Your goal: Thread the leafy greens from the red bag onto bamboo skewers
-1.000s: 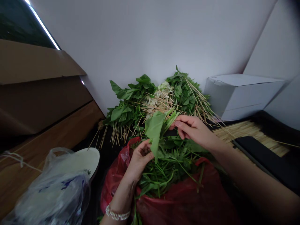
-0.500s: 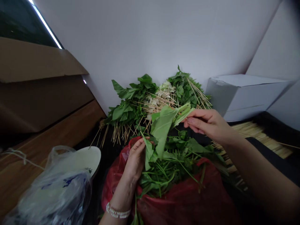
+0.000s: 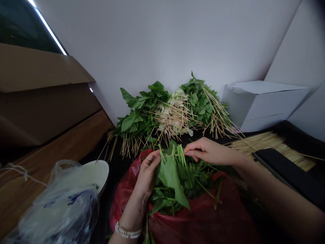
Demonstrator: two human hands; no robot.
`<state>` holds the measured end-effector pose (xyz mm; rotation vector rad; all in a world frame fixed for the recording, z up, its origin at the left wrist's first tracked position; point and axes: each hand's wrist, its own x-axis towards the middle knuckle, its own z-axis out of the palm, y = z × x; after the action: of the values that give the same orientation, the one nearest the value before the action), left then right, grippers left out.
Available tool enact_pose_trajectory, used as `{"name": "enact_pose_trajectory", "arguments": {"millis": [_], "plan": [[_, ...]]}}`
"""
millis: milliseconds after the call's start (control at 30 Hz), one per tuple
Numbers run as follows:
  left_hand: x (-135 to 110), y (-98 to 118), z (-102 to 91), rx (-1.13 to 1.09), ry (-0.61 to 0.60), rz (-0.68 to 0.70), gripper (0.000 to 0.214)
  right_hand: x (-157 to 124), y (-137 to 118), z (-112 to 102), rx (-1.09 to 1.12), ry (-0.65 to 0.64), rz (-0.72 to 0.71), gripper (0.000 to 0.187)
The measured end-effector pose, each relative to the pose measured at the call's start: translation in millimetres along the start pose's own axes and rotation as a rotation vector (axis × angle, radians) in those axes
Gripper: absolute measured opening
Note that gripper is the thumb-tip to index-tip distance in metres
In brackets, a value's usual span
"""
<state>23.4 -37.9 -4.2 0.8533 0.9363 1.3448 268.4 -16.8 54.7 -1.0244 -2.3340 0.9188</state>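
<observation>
My left hand (image 3: pixel 148 169), with a beaded bracelet at the wrist, is closed at the left end of a thin wooden skewer (image 3: pixel 175 155). Leafy greens (image 3: pixel 172 174) hang from the skewer, their cut stems upright near its right part. At those stems, my right hand (image 3: pixel 207 151) pinches with thumb and forefinger; the fingertips partly hide what lies between them. Below both hands, a red plastic bag (image 3: pixel 203 220) stands open, filled with loose green leaves and stems (image 3: pixel 162 200).
Behind the bag lie skewered greens (image 3: pixel 137 115) and pale shredded-looking vegetable skewers (image 3: pixel 175 112). Bare sticks (image 3: pixel 274 145) and a dark flat object (image 3: pixel 286 176) are at right, near a white box (image 3: pixel 266 101). A white bowl (image 3: pixel 101 169), clear plastic bag (image 3: pixel 61 210) and cardboard box (image 3: pixel 45 101) are left.
My right hand has come down and left with the leafy greens, meeting the skewer at my left hand. My left hand has hardly moved.
</observation>
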Motion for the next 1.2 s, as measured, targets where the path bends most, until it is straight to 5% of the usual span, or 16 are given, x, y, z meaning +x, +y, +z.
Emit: {"name": "enact_pose_trajectory", "arguments": {"millis": [1200], "plan": [[2.1, 0.5, -1.5, -0.021, 0.039, -0.062, 0.036, 1.7, -7.8, 16.8, -0.211, 0.147, -0.037, 0.030]]}}
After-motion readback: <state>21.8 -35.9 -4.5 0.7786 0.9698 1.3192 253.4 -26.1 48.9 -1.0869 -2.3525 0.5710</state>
